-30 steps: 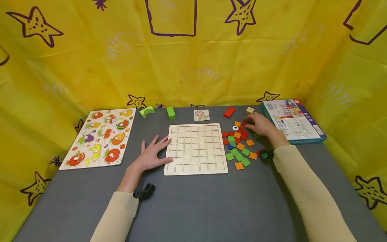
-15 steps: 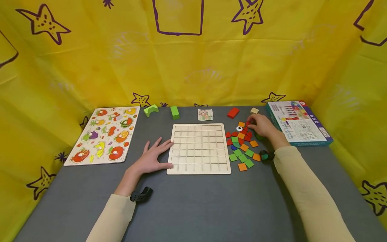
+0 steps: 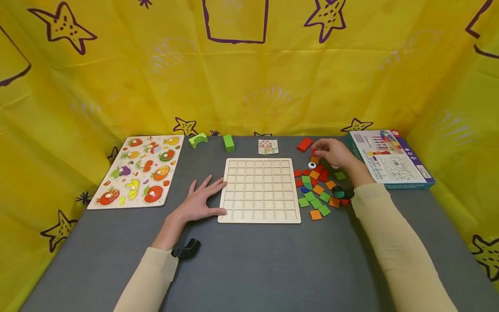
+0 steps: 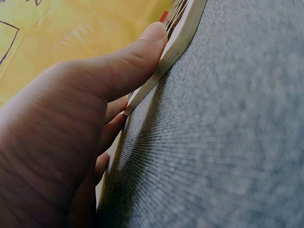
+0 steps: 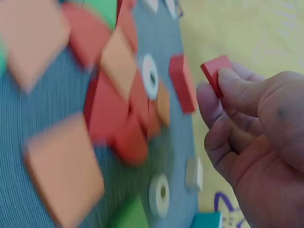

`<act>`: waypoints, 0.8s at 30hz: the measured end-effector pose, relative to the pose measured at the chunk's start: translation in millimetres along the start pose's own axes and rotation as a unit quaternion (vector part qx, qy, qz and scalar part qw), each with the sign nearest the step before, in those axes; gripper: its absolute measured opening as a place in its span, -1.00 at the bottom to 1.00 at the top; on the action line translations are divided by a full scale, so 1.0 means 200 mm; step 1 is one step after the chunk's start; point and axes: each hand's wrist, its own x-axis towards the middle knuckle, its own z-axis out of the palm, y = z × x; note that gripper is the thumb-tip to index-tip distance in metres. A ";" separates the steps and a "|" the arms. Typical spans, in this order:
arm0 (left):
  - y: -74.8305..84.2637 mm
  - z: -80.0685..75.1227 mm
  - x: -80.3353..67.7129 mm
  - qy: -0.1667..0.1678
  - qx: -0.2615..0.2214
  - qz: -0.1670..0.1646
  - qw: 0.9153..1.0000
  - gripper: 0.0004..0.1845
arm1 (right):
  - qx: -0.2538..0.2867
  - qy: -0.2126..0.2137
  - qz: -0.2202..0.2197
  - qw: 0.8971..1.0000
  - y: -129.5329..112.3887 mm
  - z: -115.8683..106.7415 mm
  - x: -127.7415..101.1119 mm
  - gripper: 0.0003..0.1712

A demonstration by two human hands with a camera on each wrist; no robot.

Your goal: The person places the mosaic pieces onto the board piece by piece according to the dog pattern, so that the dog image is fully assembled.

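Note:
A pale wooden grid board (image 3: 259, 190) lies flat on the grey table. My left hand (image 3: 200, 200) rests flat beside it, fingers straight, thumb (image 4: 118, 61) against the board's left edge (image 4: 183, 33). To the right of the board lies a pile of red, orange and green square tiles (image 3: 317, 190). My right hand (image 3: 330, 152) hovers over the far end of that pile, where it pinches one red tile (image 5: 214, 72) between thumb and fingertips. A white ring (image 3: 312, 165) lies just below that hand.
A red block (image 3: 305, 144) and a pattern card (image 3: 268, 147) sit behind the board. A green arch (image 3: 198, 139) and green block (image 3: 228, 143) stand further left. A fruit puzzle (image 3: 138, 171) lies far left, a game box (image 3: 390, 158) far right. Yellow cloth walls surround the table.
My right hand has risen from the tile pile towards the red block, now with a red tile pinched in it. The left hand has stayed at the board's edge.

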 end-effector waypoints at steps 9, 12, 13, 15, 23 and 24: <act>0.00 0.00 -0.02 -0.004 -0.007 0.003 1.000 0.02 | 0.081 0.004 -0.041 0.996 -0.16 0.17 0.08 -0.78; 0.00 0.01 -0.02 -0.006 -0.007 0.002 1.000 0.02 | 0.091 0.001 -0.052 0.994 -0.21 0.23 0.11 -0.81; 0.00 0.01 -0.02 -0.005 -0.006 0.003 1.000 0.02 | 0.095 -0.002 -0.053 0.994 -0.22 0.24 0.12 -0.81; 0.00 0.01 -0.01 -0.004 -0.004 0.004 1.000 0.02 | 0.099 -0.009 -0.057 0.993 -0.26 0.27 0.15 -0.81; 0.00 0.00 -0.01 0.007 0.004 0.015 1.000 0.01 | 0.094 -0.048 -0.085 0.991 -0.41 0.41 0.26 -0.83; 0.00 0.00 -0.01 0.007 0.004 0.015 1.000 0.01 | 0.092 -0.051 -0.090 0.990 -0.43 0.42 0.27 -0.83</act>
